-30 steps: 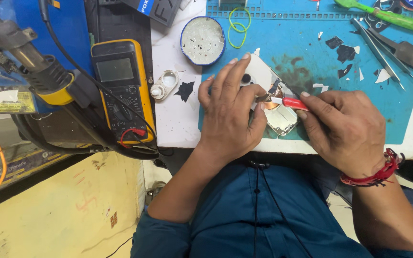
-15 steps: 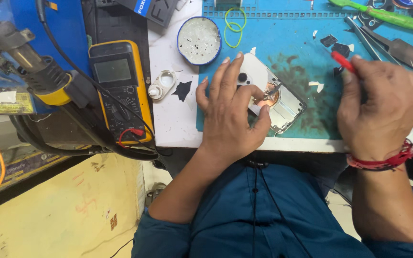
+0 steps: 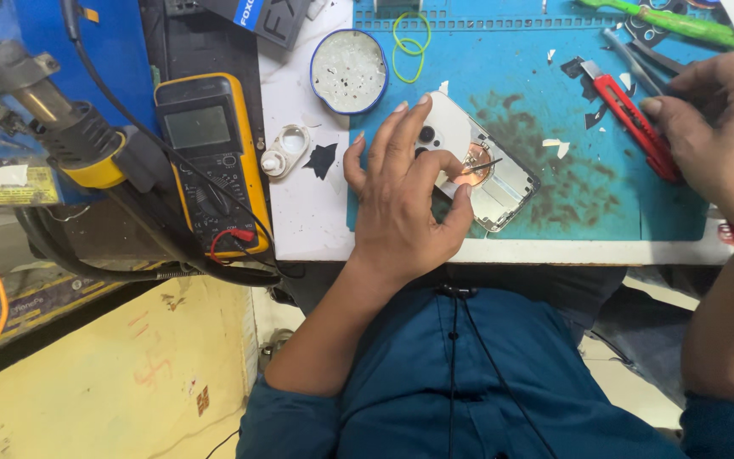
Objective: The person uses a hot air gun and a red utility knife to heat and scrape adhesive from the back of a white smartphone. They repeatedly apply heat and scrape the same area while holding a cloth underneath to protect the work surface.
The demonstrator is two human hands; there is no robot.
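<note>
My left hand lies over a white phone back housing on the blue work mat. It holds the housing down, and its thumb and forefinger pinch at the copper coil, where a thin dark strip sticks out. My right hand hovers at the right edge with loosely spread fingers. Its thumb tip is against a red utility knife that lies flat on the mat. Black scraps are scattered around the knife.
A yellow multimeter with leads sits left of the white bench top. A hot-air handle lies further left. A round blue-rimmed tin, green rubber bands, a white ring part, tweezers and a green tool are also there.
My right hand carried the red knife from the housing to the right and laid it on the mat. My left hand stayed on the housing and now pinches at the coil.
</note>
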